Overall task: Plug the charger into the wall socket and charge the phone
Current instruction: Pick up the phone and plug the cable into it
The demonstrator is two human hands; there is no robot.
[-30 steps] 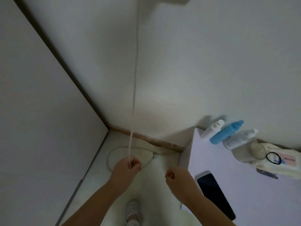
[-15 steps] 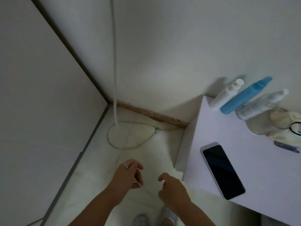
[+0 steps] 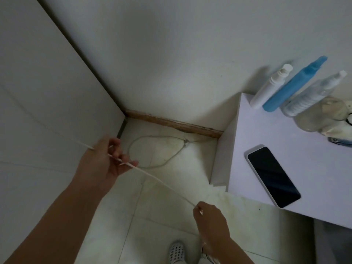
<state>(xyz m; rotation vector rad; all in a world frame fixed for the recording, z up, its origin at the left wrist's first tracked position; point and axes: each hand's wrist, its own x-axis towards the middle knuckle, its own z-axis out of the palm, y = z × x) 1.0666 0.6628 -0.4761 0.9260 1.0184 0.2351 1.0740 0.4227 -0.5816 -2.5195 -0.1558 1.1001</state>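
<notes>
White, thin and limp, the flat charging cable (image 3: 152, 177) runs as a taut diagonal across the centre of the head view, from the left edge of the frame down toward the lower middle. The left hand (image 3: 103, 164) sits left of centre with its fingers curled loosely round the cable, which passes across the palm and out between the fingertips. The right hand (image 3: 210, 218), in the lower middle, is closed in a pinch on the cable's near end; whether a connector lies inside that pinch I cannot tell. Neither charger brick nor wall socket is in frame.

Such a cable should weigh almost nothing and have no stiffness, so it will sag or kink once tension drops; a grip close behind the connector, not mid-length, looks the better hold for guiding it.

At the right, the black-screened phone with a pale case (image 3: 273, 177) lies face up, apart from both hands, on the white surface (image 3: 253, 130). It is likely smooth and slippery, best steadied by its long edges.

Behind it stand a white bottle (image 3: 270, 86), a blue bottle (image 3: 294, 85) and a clear bottle (image 3: 312, 94). A grey looped cord (image 3: 158, 151) lies on the floor tiles (image 3: 163, 204).

No brand, label or writing is legible anywhere.
</notes>
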